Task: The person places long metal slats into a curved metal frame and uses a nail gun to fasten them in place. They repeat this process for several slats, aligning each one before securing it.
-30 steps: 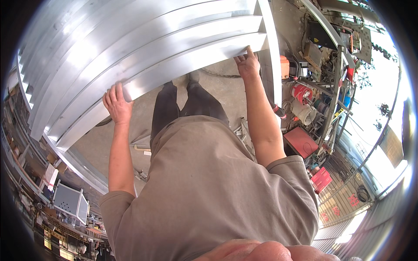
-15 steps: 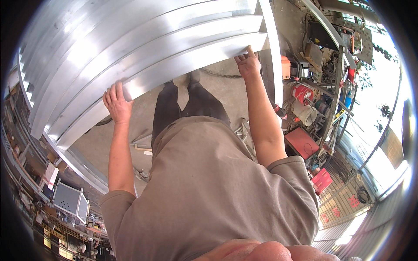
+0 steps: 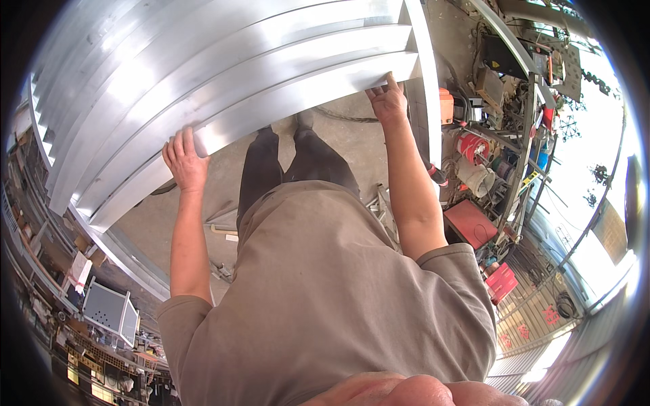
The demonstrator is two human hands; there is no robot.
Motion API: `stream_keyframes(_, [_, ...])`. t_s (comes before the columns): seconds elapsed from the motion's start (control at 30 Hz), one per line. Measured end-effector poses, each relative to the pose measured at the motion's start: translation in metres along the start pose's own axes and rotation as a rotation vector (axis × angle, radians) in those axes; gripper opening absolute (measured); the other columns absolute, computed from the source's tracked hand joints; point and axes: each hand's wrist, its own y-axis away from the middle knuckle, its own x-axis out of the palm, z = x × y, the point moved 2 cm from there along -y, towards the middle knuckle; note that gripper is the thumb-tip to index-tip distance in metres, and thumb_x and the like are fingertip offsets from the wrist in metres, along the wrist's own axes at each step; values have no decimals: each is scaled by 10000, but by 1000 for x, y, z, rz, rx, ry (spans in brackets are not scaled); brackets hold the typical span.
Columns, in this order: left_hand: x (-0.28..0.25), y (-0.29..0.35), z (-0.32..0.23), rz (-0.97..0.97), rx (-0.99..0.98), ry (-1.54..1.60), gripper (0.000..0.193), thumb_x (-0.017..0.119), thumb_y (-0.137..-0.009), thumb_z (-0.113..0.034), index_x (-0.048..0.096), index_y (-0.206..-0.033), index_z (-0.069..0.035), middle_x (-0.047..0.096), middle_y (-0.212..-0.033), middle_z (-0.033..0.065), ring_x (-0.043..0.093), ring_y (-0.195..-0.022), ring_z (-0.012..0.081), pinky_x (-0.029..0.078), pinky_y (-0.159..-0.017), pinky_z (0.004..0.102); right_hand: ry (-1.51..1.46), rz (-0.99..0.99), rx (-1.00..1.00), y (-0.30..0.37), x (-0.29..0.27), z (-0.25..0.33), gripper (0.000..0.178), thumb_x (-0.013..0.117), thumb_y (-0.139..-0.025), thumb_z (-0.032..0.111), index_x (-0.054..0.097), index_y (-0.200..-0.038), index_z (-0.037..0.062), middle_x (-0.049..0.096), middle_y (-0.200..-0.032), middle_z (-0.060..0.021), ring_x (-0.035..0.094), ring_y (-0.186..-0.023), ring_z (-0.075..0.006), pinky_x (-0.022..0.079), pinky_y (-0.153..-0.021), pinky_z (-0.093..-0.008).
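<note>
A large silver metal frame of several parallel slats spreads across the upper left. Both my hands are at its nearest slat (image 3: 291, 100), which runs from lower left to upper right. My left hand (image 3: 185, 162) is closed over the slat toward its left part, fingers on the upper face and thumb pointing right. Near the slat's right end, my right hand (image 3: 388, 105) grips the lower edge, thumb up against the face and the other fingers partly hidden beneath. An upright side rail (image 3: 429, 101) joins the slat ends just right of this hand.
Behind the rail stand an orange box (image 3: 445, 106), a red-and-white bucket (image 3: 472, 147) and a red metal box (image 3: 469, 224) beside a cluttered rack. A grey perforated cabinet (image 3: 108, 311) is at lower left. Loose offcuts (image 3: 222, 229) and a dark cable (image 3: 345, 118) lie on the floor.
</note>
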Motion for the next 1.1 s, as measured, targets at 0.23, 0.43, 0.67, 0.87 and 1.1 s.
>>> stream_keyframes(0.23, [0, 0, 0, 19, -5, 2, 1029, 981, -560, -229, 491, -1463, -164, 514, -1424, 83, 481, -1350, 318, 306, -1227, 522, -286, -75, 84, 11, 10, 11, 573, 554, -1085, 176, 282, -1589, 149, 378, -1559, -151, 489, -1376, -379, 468, -1126, -569])
stream_keyframes(0.43, [0, -1, -1, 20, -6, -15, 1029, 990, -544, -239, 506, -1449, -157, 524, -1419, 86, 483, -1350, 311, 307, -1226, 521, 266, -32, -28, 52, -16, 45, 570, 637, -1042, 223, 418, -1496, -43, 577, -1363, -161, 651, -1183, -290, 568, -936, -350])
stream_keyframes(0.67, [1, 0, -3, -92, 25, -3, 923, 940, -598, -187, 534, -1426, -139, 540, -1392, 78, 495, -1322, 313, 366, -1181, 522, 844, -530, -202, 82, -269, 81, 492, 691, -950, 372, 700, -1251, -18, 731, -1162, -119, 663, -1080, -207, 499, -976, -329])
stream_keyframes(0.87, [2, 0, -8, -124, 49, -16, 926, 933, -594, -163, 526, -1425, -131, 536, -1389, 84, 491, -1321, 320, 353, -1191, 522, 419, -371, 953, 60, -454, -26, 514, 654, -989, 399, 635, -1325, 10, 686, -1038, -117, 678, -847, -249, 564, -682, -446])
stream_keyframes(1.1, [3, 0, -14, -63, 0, -78, 938, 919, -593, -114, 516, -1440, -109, 530, -1391, 96, 482, -1323, 338, 365, -1183, 516, 232, 148, 937, 34, -471, -87, 411, 484, -1057, 322, 661, -1270, 18, 747, -1162, -136, 734, -996, -256, 577, -921, -370])
